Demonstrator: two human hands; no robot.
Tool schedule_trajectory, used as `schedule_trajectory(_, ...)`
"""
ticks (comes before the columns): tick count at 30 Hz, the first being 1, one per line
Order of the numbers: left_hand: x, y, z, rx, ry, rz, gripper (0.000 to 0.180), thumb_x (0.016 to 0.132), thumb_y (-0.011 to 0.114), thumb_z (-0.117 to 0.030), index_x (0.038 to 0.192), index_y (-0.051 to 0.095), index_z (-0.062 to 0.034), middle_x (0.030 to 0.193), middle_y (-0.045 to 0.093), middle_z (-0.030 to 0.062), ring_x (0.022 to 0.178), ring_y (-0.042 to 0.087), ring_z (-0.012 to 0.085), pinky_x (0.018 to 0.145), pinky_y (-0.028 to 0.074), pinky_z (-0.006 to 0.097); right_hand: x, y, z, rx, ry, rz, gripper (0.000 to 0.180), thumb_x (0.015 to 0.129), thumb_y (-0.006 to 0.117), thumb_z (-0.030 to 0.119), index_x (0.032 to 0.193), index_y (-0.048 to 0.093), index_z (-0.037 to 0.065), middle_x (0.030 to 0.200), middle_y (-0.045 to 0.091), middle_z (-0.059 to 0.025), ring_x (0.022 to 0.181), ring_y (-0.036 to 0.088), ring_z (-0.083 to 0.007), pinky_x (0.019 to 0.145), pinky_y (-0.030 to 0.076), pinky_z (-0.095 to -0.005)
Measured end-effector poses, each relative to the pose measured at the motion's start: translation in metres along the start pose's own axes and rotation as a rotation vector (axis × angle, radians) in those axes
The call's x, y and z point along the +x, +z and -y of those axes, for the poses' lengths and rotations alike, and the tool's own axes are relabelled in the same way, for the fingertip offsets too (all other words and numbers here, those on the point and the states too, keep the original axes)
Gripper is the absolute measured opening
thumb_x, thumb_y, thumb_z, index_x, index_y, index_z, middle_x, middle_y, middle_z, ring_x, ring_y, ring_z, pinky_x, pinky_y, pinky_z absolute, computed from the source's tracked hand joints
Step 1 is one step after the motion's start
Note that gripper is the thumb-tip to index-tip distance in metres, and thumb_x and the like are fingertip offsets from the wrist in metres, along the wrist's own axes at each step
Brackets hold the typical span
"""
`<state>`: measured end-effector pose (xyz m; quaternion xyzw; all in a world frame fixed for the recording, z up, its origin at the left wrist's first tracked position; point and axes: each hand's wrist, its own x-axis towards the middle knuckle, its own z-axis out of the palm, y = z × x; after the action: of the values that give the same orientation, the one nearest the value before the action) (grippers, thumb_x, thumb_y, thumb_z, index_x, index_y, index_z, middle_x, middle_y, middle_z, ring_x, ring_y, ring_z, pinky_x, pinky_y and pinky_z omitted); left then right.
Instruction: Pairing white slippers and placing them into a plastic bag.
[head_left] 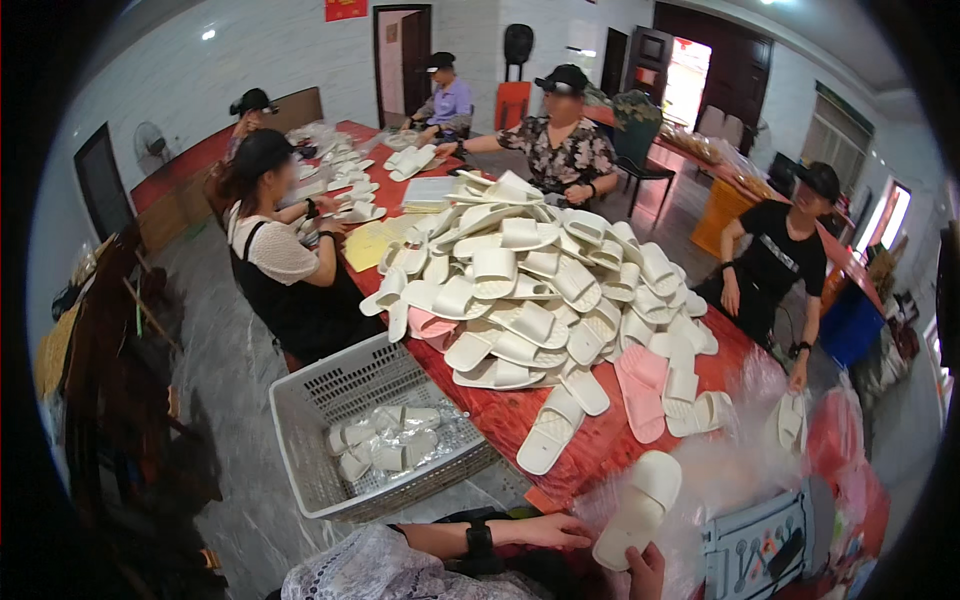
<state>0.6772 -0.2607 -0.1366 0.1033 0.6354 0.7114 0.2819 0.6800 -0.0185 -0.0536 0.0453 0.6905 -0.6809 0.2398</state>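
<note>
White slipper beside slipper pile

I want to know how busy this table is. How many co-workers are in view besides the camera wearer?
5: two along the table's left side, one at the far end, one behind the slipper pile, one on the right. Others may be hidden.

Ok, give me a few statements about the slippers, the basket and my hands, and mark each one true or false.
1. The right hand touches a white slipper. True.
2. The grey basket stands on top of the slipper pile. False: it sits beside the red table, on its left.
3. The basket holds bagged white slippers. True.
4. Every slipper in the pile is pink. False: nearly all are white, with a few pink ones.
5. The left hand grips a slipper. False: it lies flat, holding nothing.
</note>
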Motion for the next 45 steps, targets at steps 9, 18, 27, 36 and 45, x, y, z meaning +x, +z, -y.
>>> schedule_trajectory(9, -0.013, -0.032, 0.019, 0.072, -0.121, -0.189, 0.033, 0.092, 0.063, -0.020, 0.118, 0.059, 0.0006, 0.103, 0.064, 0.0028, 0.088, 0.058, 0.0076, 0.074, 0.047, 0.021, 0.040, -0.054, -0.031, 0.057, -0.116, -0.250, 0.036, 0.092, 0.061, 0.027, 0.116, 0.062, 0.001, 0.095, 0.064, 0.0009, 0.081, 0.055, -0.0079, 0.069, 0.044, -0.0236)
schedule_trajectory(18, -0.016, -0.014, 0.021, -0.114, -0.164, -0.166, 0.027, 0.094, 0.059, -0.018, 0.113, 0.061, 0.0005, 0.087, 0.062, 0.0005, 0.073, 0.055, 0.0086, 0.064, 0.044, 0.021, 0.023, -0.247, 0.038, -0.054, -0.217, -0.927, 0.027, 0.092, 0.059, 0.029, 0.090, 0.064, 0.002, 0.074, 0.062, -0.0017, 0.059, 0.054, -0.0098, 0.047, 0.039, -0.0250)
schedule_trajectory(27, -0.012, -0.013, 0.025, -0.067, -0.144, -0.187, 0.027, 0.093, 0.060, -0.017, 0.114, 0.061, -0.0003, 0.086, 0.062, -0.0002, 0.073, 0.054, 0.0081, 0.065, 0.044, 0.021, 0.075, -0.281, 0.049, -0.186, -0.337, -0.782, 0.028, 0.088, 0.061, 0.031, 0.096, 0.066, 0.005, 0.086, 0.065, -0.0022, 0.072, 0.058, -0.0105, 0.063, 0.047, -0.0259)
schedule_trajectory(36, -0.003, -0.030, 0.020, 0.065, -0.153, -0.173, 0.027, 0.091, 0.062, -0.015, 0.113, 0.061, 0.0006, 0.090, 0.065, 0.0017, 0.076, 0.058, 0.0087, 0.068, 0.047, 0.021, 0.068, -0.150, -0.066, -0.639, -0.248, -0.645, 0.032, 0.082, 0.069, 0.028, 0.104, 0.067, 0.004, 0.096, 0.068, -0.0115, 0.090, 0.064, -0.0242, 0.080, 0.050, -0.0335)
schedule_trajectory(45, 0.021, -0.079, 0.001, 1.005, 0.215, -0.782, 0.038, 0.074, 0.074, -0.014, 0.109, 0.062, -0.0044, 0.112, 0.054, 0.0161, 0.105, 0.052, 0.0320, 0.091, 0.043, 0.040, 0.053, -0.114, -0.114, -1.050, -0.308, -0.582, 0.053, 0.078, 0.065, 0.040, 0.121, 0.055, 0.008, 0.130, 0.050, -0.0161, 0.120, 0.046, -0.0343, 0.099, 0.038, -0.0456)
